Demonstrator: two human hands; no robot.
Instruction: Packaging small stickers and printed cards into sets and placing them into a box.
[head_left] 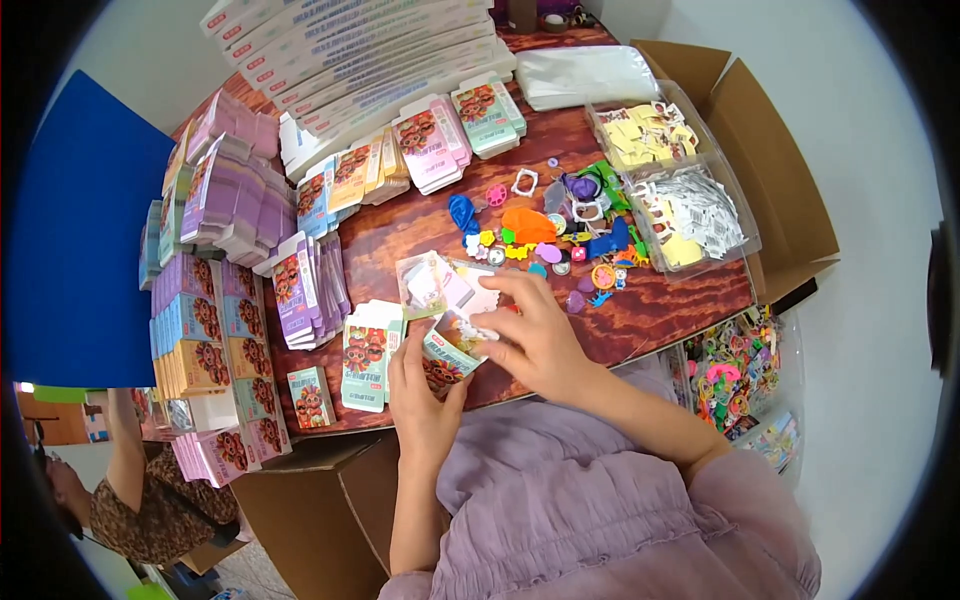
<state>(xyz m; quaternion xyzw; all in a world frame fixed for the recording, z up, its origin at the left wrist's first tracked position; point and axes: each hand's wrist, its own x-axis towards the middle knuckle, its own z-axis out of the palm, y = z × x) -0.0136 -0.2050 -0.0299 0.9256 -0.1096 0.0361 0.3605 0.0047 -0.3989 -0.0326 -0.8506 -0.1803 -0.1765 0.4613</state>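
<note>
My left hand (425,405) is wrapped round a small green printed box (447,362), tilted with its opening upward. Over that opening, my right hand (538,338) has its thumb and fingers closed at the box's edge; what they pinch is hidden. Pale contents show inside the box. Just beyond lie a clear bag with cards (432,282) and a pale card (475,275). To the left of my left hand rests a stack of flat green boxes (372,358), and beside it a small made-up green box (311,398).
Small colourful plastic toys (530,226) spread beyond my hands. Clear trays hold yellow slips (645,135) and white packets (700,215). Stacks of boxes (235,195) line the left side; large white cartons (360,50) stand behind. Open cardboard (775,160) borders the right. Another person (150,490) works at lower left.
</note>
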